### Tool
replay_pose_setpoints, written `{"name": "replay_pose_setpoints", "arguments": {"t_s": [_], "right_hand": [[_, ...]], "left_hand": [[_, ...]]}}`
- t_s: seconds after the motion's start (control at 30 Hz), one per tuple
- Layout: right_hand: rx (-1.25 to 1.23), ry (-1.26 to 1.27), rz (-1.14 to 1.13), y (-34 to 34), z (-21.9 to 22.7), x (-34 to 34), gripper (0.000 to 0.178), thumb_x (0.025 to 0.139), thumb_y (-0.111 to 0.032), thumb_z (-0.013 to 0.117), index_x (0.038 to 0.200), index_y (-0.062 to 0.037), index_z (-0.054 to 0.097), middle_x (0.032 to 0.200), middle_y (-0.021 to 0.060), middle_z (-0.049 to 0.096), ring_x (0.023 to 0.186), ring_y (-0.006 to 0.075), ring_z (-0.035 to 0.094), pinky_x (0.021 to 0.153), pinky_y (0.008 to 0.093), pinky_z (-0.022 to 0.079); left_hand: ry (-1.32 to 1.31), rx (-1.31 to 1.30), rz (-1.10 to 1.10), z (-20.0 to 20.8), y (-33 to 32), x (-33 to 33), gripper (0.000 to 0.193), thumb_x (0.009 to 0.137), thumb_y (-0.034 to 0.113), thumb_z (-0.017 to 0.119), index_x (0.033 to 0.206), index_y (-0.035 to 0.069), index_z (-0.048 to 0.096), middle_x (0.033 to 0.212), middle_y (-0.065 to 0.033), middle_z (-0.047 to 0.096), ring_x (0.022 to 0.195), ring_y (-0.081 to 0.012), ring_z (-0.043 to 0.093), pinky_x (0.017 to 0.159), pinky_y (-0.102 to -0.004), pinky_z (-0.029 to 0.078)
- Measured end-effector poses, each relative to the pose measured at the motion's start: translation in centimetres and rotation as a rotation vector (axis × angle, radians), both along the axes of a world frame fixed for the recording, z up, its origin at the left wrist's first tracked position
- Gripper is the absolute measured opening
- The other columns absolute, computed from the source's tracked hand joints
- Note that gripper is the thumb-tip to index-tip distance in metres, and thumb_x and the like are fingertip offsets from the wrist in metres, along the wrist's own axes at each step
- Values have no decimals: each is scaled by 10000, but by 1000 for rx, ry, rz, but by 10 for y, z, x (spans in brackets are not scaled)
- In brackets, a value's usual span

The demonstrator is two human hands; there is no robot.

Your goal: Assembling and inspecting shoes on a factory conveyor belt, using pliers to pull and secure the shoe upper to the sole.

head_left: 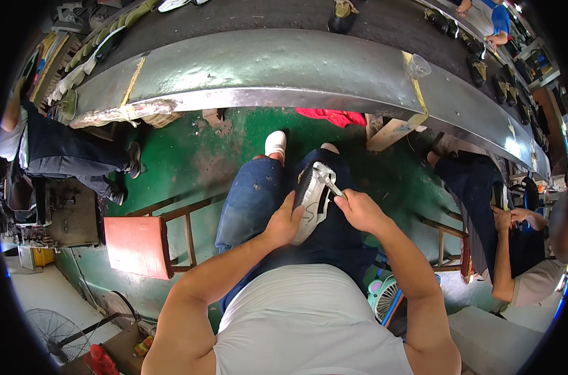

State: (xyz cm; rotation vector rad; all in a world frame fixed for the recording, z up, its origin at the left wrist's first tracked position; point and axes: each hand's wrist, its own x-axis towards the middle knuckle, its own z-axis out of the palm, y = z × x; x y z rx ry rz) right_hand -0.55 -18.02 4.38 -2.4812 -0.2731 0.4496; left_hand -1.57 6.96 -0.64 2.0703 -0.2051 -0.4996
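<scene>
A black-and-white shoe [310, 219] lies on my lap, tilted toward its far end. My left hand [284, 222] is closed on its left side, with the thumb along the edge. My right hand [361, 211] grips a metal tool that looks like pliers [331, 185]. The jaws of the pliers touch the rim at the shoe's far end. The handles run back into my right fist, which hides their ends.
A conveyor belt [246, 17] with a metal edge [246, 69] runs ahead, carrying shoes such as a dark one [342, 19]. A red stool [138, 244] stands left, a green fan [384, 297] near my right hip. Co-workers [534, 275] sit right and stand left.
</scene>
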Motion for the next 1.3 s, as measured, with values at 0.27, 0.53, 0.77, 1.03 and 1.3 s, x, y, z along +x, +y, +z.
{"name": "replay_pose_setpoints", "arguments": {"t_s": [0.27,0.53,0.77,1.03,1.3], "right_hand": [[87,175,-44,19,12,-8,404,1028,-348,472,917,28,564,860,285,648,838,482,625,750,541,481],[94,153,1,15,-14,-32,414,1032,-359,473,936,31,573,818,251,660,797,429,652,728,492,499],[888,306,-621,-5,-52,-83,290,1024,-221,538,1182,20,563,945,62,659,805,144,650,727,295,516],[959,182,-563,-5,-54,-90,303,988,-158,582,1232,17,538,974,59,643,846,141,638,744,287,510],[393,228,-359,-17,-3,-74,174,944,-159,608,1050,-22,615,836,108,647,769,175,632,700,324,502]], "left_hand": [[147,-81,4,-6,8,10,652,998,289,543,1498,-63,316,1373,-321,526,1297,-391,527,1090,-370,402],[261,-32,-199,24,14,12,946,862,234,729,1568,-4,145,1373,-302,534,1290,-350,538,1100,-339,389],[-312,282,-248,83,28,39,869,752,130,769,1497,59,327,1062,-291,675,974,-405,687,881,-437,542],[-160,-618,71,104,-30,96,432,905,117,731,1260,-49,550,1077,-83,666,932,-112,613,845,-271,515],[122,1,-299,11,-12,62,901,819,230,719,1526,-70,248,1397,-264,523,1293,-318,537,1092,-338,403]]}}
